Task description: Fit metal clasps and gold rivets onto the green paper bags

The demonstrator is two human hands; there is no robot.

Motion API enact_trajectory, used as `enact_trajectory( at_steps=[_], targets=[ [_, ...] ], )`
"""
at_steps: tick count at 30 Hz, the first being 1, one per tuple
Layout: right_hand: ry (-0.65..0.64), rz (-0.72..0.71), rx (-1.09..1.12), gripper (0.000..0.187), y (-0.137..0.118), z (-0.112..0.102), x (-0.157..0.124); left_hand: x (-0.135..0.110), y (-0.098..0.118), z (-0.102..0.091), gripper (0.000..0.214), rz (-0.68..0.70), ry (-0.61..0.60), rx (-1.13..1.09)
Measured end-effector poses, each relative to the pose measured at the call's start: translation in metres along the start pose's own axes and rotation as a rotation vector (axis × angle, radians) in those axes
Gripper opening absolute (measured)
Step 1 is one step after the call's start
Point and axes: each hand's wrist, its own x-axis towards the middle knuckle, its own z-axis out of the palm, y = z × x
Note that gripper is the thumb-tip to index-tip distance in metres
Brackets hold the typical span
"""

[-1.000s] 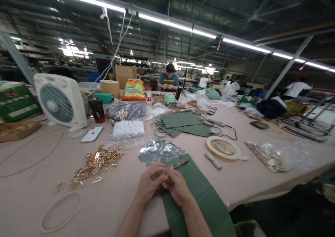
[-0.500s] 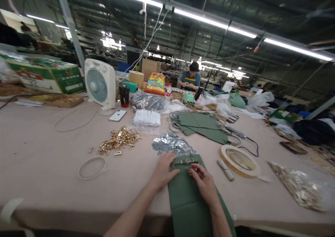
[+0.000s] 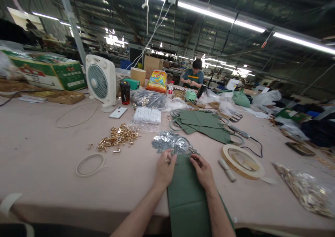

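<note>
A dark green bag panel (image 3: 187, 195) lies lengthwise before me and hangs over the table's front edge. A thin green handle (image 3: 182, 139) loops from its top edge. At the panel's upper left corner, my left hand (image 3: 165, 167) is closed in a pinch; something small and shiny shows by its fingers, too small to name. My right hand (image 3: 203, 171) is at the upper right corner, thumb and fingers pinching a small metal piece. Just beyond the panel lies a heap of flat grey metal plates (image 3: 163, 141). Gold U-shaped metal fittings (image 3: 119, 136) are piled to the left.
More green panels with handles (image 3: 204, 123) lie stacked farther back. On the right are a tape roll (image 3: 242, 162), a grey rolled strip (image 3: 227, 170) and a bag of metal parts (image 3: 300, 188). A phone (image 3: 118, 112), a fan (image 3: 101, 80) and a co-worker (image 3: 193, 77) are beyond.
My left hand has gone from lying flat on the panel to a pinch at its corner. The metal bar across the panel's top no longer lies there. My right hand has moved slightly up.
</note>
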Motion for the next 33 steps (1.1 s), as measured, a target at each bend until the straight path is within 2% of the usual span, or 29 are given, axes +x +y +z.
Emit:
enact_trajectory(
  at_steps=[3, 5, 7, 10, 13, 22, 29, 33],
  targets=[
    [-0.003, 0.021, 0.056, 0.041, 0.001, -0.002, -0.001, 0.003, 0.000, 0.005, 0.022, -0.209, 0.097, -0.223],
    [0.001, 0.025, 0.077, 0.043, 0.002, -0.003, -0.001, 0.004, 0.000, 0.008, 0.039, -0.355, 0.091, -0.406],
    [-0.003, 0.021, 0.085, 0.044, 0.004, -0.004, -0.001, 0.006, 0.003, 0.009, 0.048, -0.492, -0.009, -0.616],
    [-0.018, -0.006, 0.039, 0.039, 0.006, -0.005, 0.000, 0.006, 0.012, 0.010, 0.051, -0.630, -0.182, -0.905],
    [-0.013, -0.039, -0.034, 0.035, 0.007, -0.006, 0.000, 0.007, 0.020, 0.009, 0.054, -0.719, -0.243, -1.070],
    [-0.007, -0.112, -0.118, 0.028, 0.008, -0.007, 0.000, 0.010, 0.020, 0.007, 0.048, -1.014, -0.440, -1.118],
    [0.023, -0.183, -0.184, 0.025, 0.008, -0.005, -0.001, 0.010, 0.019, 0.006, 0.047, -1.028, -0.454, -1.075],
    [-0.021, -0.257, -0.250, 0.024, 0.008, -0.007, 0.000, 0.010, 0.017, 0.006, 0.046, -1.006, -0.449, -1.072]
  ],
)
